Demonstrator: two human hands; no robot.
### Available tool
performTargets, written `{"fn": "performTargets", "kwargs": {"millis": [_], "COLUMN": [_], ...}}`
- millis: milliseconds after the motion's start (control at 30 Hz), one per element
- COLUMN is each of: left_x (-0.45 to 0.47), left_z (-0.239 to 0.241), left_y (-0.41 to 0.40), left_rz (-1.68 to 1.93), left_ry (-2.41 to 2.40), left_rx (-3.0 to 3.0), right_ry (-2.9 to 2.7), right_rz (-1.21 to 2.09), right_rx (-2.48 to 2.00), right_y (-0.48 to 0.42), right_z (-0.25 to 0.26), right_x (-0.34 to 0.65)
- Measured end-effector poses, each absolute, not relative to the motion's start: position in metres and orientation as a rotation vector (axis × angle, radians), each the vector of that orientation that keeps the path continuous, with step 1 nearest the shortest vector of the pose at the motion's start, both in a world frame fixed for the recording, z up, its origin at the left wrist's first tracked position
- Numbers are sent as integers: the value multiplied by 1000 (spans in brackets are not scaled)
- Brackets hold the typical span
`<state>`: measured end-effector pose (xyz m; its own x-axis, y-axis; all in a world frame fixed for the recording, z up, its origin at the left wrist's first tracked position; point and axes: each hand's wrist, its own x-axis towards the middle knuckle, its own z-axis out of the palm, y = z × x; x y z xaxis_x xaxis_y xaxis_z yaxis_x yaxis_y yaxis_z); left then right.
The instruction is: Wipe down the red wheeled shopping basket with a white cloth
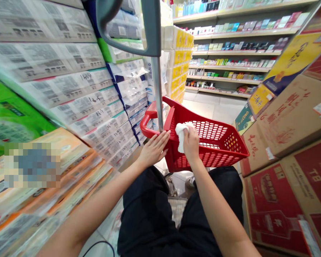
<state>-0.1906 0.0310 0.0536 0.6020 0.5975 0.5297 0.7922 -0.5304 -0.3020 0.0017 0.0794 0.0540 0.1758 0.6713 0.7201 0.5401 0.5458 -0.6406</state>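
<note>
A red plastic shopping basket stands on the floor in front of me, with a grey metal pull handle rising from its near end. My left hand lies flat, fingers stretched out, against the basket's near wall at the foot of the handle. Fingers closed, my right hand presses a crumpled white cloth onto the basket's near rim. The inside of the basket looks bare.
Stacked packs of tissue paper wall the left side. Brown and red cardboard cartons pile up on the right. Shelves of small goods run along the back, across a tiled floor. My dark-trousered legs are below.
</note>
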Motion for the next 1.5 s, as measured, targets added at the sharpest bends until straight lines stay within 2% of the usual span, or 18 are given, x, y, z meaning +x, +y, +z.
{"fn": "performTargets", "kwargs": {"millis": [200, 533, 700, 1000, 1233, 1367, 1500], "left_x": [-177, -174, -207, -241, -232, -228, -226], "left_z": [55, 46, 44, 54, 48, 46, 48], "left_y": [28, 48, 69, 66, 67, 65, 63], "left_rz": [-456, -565, -724, -501, -572, -601, -582], "left_ry": [-1160, -1365, -1368, -1581, -1624, -1625, -1655], "left_rx": [-2359, -2288, -2248, -2200, -2150, -2127, -2098], "right_ry": [-1687, -1792, -1828, -1931, -1822, -1856, -1827], "right_rz": [13, 119, 185, 177, 42, -72, -138], "right_rx": [-1258, -1244, -1210, -1190, -1459, -1372, -1375], "right_y": [54, 85, 103, 114, 112, 110, 106], "right_z": [27, 16, 16, 18, 31, 18, -10], "right_x": [-19, -34, -69, -101, -116, -96, -32]}}
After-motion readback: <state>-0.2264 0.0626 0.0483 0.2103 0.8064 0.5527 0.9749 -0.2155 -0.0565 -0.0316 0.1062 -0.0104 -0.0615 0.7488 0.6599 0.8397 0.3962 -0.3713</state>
